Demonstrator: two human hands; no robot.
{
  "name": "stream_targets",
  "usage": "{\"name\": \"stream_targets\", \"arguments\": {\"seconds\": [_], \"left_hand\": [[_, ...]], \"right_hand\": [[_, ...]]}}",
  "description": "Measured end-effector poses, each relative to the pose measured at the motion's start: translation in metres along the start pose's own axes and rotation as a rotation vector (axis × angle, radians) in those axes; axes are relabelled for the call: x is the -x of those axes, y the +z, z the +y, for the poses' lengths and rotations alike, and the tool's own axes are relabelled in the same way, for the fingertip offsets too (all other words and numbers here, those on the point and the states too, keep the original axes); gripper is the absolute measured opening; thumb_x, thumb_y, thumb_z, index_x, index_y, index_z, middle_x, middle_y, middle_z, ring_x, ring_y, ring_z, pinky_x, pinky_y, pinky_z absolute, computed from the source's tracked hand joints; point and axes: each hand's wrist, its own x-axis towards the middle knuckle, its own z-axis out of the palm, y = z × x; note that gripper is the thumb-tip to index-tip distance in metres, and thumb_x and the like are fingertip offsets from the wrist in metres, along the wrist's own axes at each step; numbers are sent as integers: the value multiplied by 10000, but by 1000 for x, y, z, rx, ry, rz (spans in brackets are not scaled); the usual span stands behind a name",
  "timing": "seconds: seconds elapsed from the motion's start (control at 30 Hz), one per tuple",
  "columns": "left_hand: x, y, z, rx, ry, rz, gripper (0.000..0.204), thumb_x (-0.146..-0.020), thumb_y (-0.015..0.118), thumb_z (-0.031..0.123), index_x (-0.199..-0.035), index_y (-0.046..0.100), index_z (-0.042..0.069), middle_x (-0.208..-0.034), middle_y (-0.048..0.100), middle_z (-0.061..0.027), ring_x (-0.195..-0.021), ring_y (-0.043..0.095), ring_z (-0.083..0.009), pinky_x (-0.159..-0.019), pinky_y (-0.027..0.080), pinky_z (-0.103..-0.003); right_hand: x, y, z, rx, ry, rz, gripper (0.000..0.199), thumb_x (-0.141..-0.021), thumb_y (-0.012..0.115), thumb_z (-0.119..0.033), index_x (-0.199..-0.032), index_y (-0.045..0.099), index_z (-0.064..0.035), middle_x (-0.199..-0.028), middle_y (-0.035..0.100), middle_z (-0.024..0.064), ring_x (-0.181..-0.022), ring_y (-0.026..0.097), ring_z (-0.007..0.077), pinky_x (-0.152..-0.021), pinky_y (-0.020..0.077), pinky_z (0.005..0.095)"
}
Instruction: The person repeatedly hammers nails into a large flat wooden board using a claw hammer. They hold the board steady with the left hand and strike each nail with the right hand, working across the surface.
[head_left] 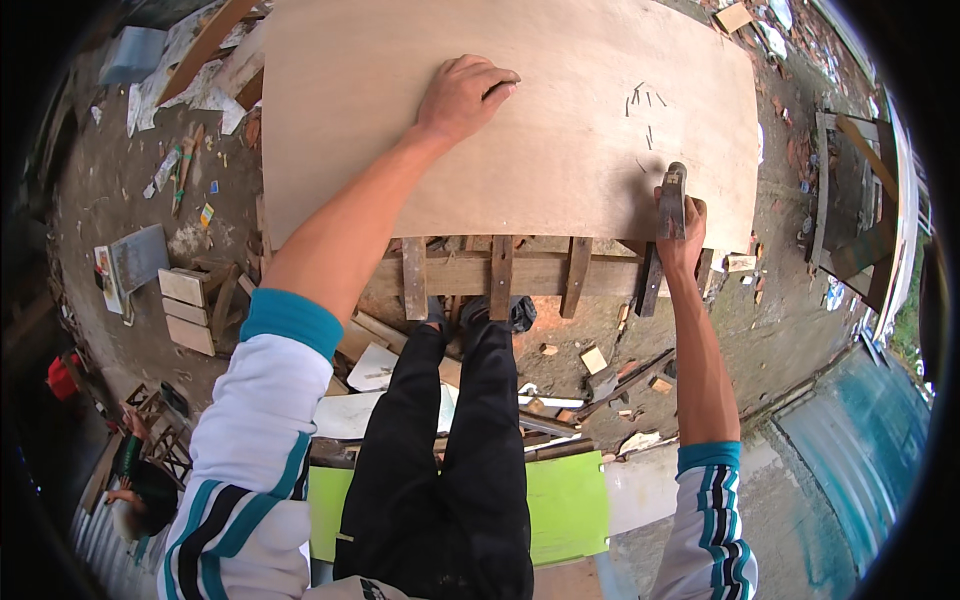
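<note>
here, hammer (675, 200) in right hand (688, 247)

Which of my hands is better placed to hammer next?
Probably your right hand: it grips the hammer near the loose nails on the board. Your left hand holds no hammer.

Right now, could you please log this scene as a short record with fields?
Left hand: at the pale flat plywood sheet; grip unclear
Right hand: closed around a dark metal-headed hammer
On the sheet: several thin dark metal nails, loose
Sheet's near edge: brown wooden slats jutting out
Lower view: bright green flat panel
</note>
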Motion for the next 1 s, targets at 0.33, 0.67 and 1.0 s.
{"name": "stream_targets", "arguments": {"seconds": [0.33, 0.67, 1.0], "left_hand": [[2, 2, 8, -24, -47, 18, 149, -916, 719, 266, -960, 761, 130, -1091, 728, 16, -1167, 622, -193, -1003, 439, -403], [3, 4, 4, -8, 22, 72, 119, -869, 750, 187, -969, 773, 127, -1082, 740, 19, -1160, 653, -221, -981, 464, -410], [4, 3, -1, 31, -65, -33, 116, -892, 725, 206, -978, 799, 186, -1139, 726, 61, -1234, 589, -171, -1069, 411, -384]], "right_hand": [[1, 11, -136, -228, -28, -121, 393, -960, 683, -383, -1131, 736, -34, -914, 734, 150, -800, 659, 233, -763, 518, 383], [-41, 44, -212, -138, 40, -391, 415, -905, 638, -310, -1228, 662, -52, -943, 730, 256, -885, 718, 400, -816, 561, 449], [-35, 64, -217, -255, -80, -289, 390, -925, 633, -266, -1249, 637, -48, -1012, 715, 284, -953, 698, 450, -848, 559, 479]]}}
